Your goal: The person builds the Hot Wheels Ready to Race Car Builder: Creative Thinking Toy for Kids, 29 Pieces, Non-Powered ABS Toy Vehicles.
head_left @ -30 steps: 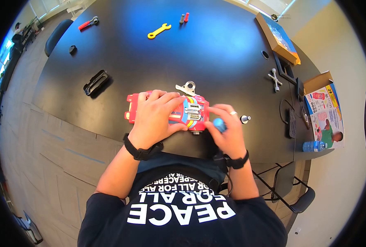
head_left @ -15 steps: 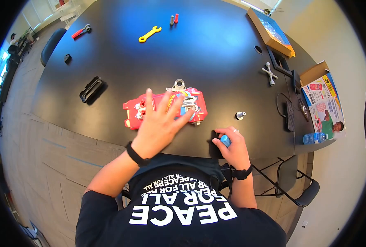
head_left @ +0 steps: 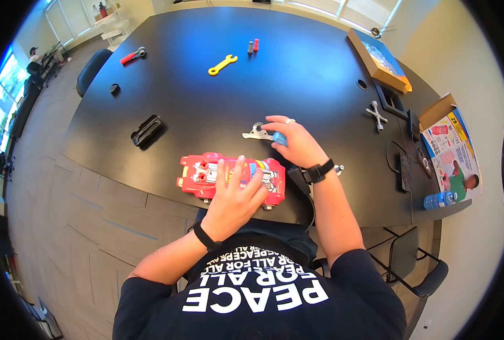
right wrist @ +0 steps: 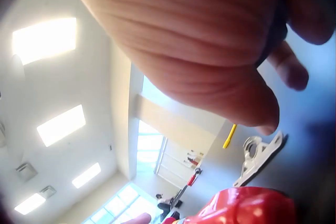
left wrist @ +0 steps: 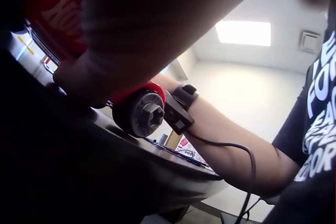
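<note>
A red toy car [head_left: 192, 175] with silver engine parts stands near the table's front edge. My left hand [head_left: 234, 204] rests on its top with fingers spread. One dark wheel [left wrist: 142, 116] with a grey hex nut shows in the left wrist view. Beyond the car, my right hand [head_left: 300, 144] holds a small blue tool handle [head_left: 279, 139] in curled fingers; its far end is hidden by the hand. Right at those fingertips lies a light grey bracket [head_left: 255, 135] with a ring. In the right wrist view the bracket [right wrist: 257, 155] lies flat behind the car.
Farther back lie a yellow wrench [head_left: 223, 65], red and grey bolts [head_left: 256, 45] and a red-handled ratchet [head_left: 133, 55]. A black frame [head_left: 147, 131] lies left. On the right are a cross-shaped lug wrench [head_left: 376, 116], a cardboard box [head_left: 450, 147] and a water bottle [head_left: 440, 200].
My right hand has gone from the car's right end, back to the front edge, then out to the bracket, keeping the blue handle. The left hand let go its grip and lies spread on the car.
</note>
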A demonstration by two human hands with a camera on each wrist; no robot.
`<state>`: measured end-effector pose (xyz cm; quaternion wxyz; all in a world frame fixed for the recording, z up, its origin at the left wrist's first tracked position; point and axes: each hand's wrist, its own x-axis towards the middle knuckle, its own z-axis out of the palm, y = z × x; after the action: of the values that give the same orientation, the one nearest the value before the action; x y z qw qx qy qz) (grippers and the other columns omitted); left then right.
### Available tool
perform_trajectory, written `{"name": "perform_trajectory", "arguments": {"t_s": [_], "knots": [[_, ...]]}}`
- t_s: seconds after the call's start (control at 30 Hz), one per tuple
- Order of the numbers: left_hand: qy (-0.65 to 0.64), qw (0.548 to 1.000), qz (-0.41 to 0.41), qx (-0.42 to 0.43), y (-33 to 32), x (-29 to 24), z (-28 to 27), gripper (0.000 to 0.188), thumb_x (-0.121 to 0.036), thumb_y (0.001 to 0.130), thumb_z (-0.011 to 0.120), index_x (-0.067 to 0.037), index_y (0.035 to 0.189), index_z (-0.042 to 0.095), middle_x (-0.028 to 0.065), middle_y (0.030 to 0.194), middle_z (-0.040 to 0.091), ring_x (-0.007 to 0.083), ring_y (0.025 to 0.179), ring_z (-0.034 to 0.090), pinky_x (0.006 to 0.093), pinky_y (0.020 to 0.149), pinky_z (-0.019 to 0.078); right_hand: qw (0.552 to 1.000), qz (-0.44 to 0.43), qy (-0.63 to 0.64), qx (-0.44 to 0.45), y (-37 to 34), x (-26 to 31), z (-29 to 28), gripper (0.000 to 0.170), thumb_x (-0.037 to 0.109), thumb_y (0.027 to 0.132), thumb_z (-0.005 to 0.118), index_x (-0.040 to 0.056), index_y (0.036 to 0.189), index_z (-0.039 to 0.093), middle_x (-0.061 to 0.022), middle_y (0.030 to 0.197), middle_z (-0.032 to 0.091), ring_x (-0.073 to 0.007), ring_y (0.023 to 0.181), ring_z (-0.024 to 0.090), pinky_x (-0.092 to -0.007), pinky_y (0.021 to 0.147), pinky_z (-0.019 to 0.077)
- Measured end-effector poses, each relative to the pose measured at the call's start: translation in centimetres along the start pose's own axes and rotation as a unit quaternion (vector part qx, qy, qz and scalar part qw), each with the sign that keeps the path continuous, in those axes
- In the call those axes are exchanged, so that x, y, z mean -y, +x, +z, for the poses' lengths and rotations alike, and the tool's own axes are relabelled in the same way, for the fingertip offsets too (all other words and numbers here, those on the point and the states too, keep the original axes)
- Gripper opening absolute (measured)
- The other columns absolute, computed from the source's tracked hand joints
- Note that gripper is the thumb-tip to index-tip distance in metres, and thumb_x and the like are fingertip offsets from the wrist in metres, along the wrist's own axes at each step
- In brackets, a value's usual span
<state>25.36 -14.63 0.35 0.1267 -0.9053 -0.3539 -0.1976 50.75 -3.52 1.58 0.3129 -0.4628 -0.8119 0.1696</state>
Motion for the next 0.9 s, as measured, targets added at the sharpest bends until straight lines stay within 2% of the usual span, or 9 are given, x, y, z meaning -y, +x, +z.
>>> {"name": "perform_trajectory", "arguments": {"t_s": [0.17, 0.23, 0.4, 0.43, 0.47, 0.53, 0.67, 0.8, 0.9], "knots": [[-0.029, 0.999, 0.013, -0.024, -1.5, -0.2, -0.6, 0.014, -0.023, 0.1, 0.069, -0.018, 0.113, 0.07, -0.0008, 0.154, 0.065, 0.046, 0.149, 0.056, 0.0782, 0.12, 0.036, 0.998, 0.019, -0.046, 0.046, 3.0, 0.3, 1.3, 0.053, 0.01, 0.078, 0.095, 0.0085, 0.129, 0.079, -0.0135, 0.139, 0.078, -0.039, 0.129, 0.07, -0.0485, 0.109, 0.0566], [-0.064, 0.997, 0.028, -0.015, -1.9, -0.2, -1.5, 0.015, -0.023, 0.1, 0.068, -0.018, 0.114, 0.071, -0.0009, 0.154, 0.065, 0.0454, 0.149, 0.056, 0.0779, 0.12, 0.036, 0.979, 0.134, -0.109, 0.109, 3.4, 0.8, 1.0, 0.048, 0.012, 0.077, 0.097, 0.006, 0.122, 0.081, -0.013, 0.132, 0.081, -0.038, 0.12, 0.072, -0.0486, 0.105, 0.0574], [-0.177, 0.983, 0.028, -0.041, -1.1, 1.0, -5.3, 0.07, -0.006, 0.082, 0.079, -0.017, 0.15, 0.067, 0.0088, 0.153, 0.065, 0.0479, 0.143, 0.06, 0.0684, 0.115, 0.0493, 0.985, 0.043, -0.165, 0.04, 1.1, -2.5, 1.3, 0.031, 0.012, 0.085, 0.092, 0.005, 0.114, 0.081, -0.0122, 0.107, 0.084, -0.0337, 0.097, 0.077, -0.044, 0.094, 0.0607], [-0.179, 0.982, 0.031, -0.041, -0.9, 1.6, -6.1, 0.07, -0.006, 0.082, 0.079, -0.017, 0.15, 0.067, 0.0088, 0.153, 0.065, 0.0479, 0.143, 0.06, 0.0684, 0.115, 0.0493, 0.996, 0.074, -0.058, 0.002, 0.4, -1.7, 0.2, 0.026, 0.013, 0.089, 0.09, 0.0061, 0.112, 0.081, -0.0142, 0.101, 0.083, -0.0336, 0.09, 0.077, -0.0428, 0.086, 0.0608], [-0.32, 0.945, -0.013, -0.063, -0.7, 2.1, -6.8, 0.073, -0.004, 0.082, 0.079, -0.012, 0.152, 0.064, 0.014, 0.152, 0.065, 0.0456, 0.14, 0.063, 0.062, 0.116, 0.0503, 0.993, 0.102, 0.051, -0.035, -0.4, -0.7, -1.0, 0.021, 0.014, 0.092, 0.087, 0.0071, 0.11, 0.08, -0.0162, 0.095, 0.081, -0.0334, 0.083, 0.078, -0.0417, 0.079, 0.0608], [-0.507, 0.85, -0.125, -0.074, -1.1, 2.5, -7.7, 0.079, -0.001, 0.083, 0.079, -0.003, 0.158, 0.056, 0.0189, 0.139, 0.074, 0.0424, 0.126, 0.075, 0.0472, 0.107, 0.0599, 0.967, 0.11, 0.205, -0.1, -1.8, 1.7, -3.3, 0.016, 0.012, 0.1, 0.084, 0.0034, 0.111, 0.077, -0.007, 0.09, 0.081, -0.0143, 0.077, 0.075, -0.0306, 0.069, 0.0562], [-0.772, 0.607, -0.154, -0.113, -1.4, 2.4, -5.5, 0.07, -0.002, 0.106, 0.066, 0.003, 0.168, 0.035, 0.0155, 0.16, 0.057, 0.0232, 0.148, 0.057, 0.0402, 0.126, 0.0428, 0.92, 0.11, 0.364, -0.095, -4.7, 7.9, -8.7, 0.03, 0.011, 0.104, 0.082, 0.0046, 0.132, 0.071, -0.0049, 0.095, 0.081, -0.0089, 0.078, 0.071, -0.0259, 0.067, 0.0546], [-0.821, 0.54, -0.168, -0.078, -0.8, 1.9, -4.3, 0.064, -0.003, 0.11, 0.061, 0.003, 0.167, 0.035, 0.0165, 0.158, 0.06, 0.0231, 0.144, 0.062, 0.041, 0.124, 0.0473, 0.92, -0.027, 0.39, -0.017, -4.0, 11.8, -9.4, 0.036, 0.013, 0.102, 0.085, 0.0048, 0.135, 0.074, -0.0069, 0.096, 0.083, -0.012, 0.078, 0.072, -0.0304, 0.069, 0.0569], [-0.823, 0.526, -0.207, -0.053, -0.8, 1.5, -4.3, 0.067, -0.014, 0.109, 0.065, 0.0, 0.168, 0.036, 0.0175, 0.157, 0.061, 0.0261, 0.141, 0.066, 0.0426, 0.12, 0.0527, 0.978, -0.037, 0.195, 0.067, -2.3, 12.6, -10.9, 0.04, 0.013, 0.097, 0.088, 0.0049, 0.135, 0.076, -0.0123, 0.105, 0.085, -0.0228, 0.078, 0.076, -0.0351, 0.073, 0.0589]]}}
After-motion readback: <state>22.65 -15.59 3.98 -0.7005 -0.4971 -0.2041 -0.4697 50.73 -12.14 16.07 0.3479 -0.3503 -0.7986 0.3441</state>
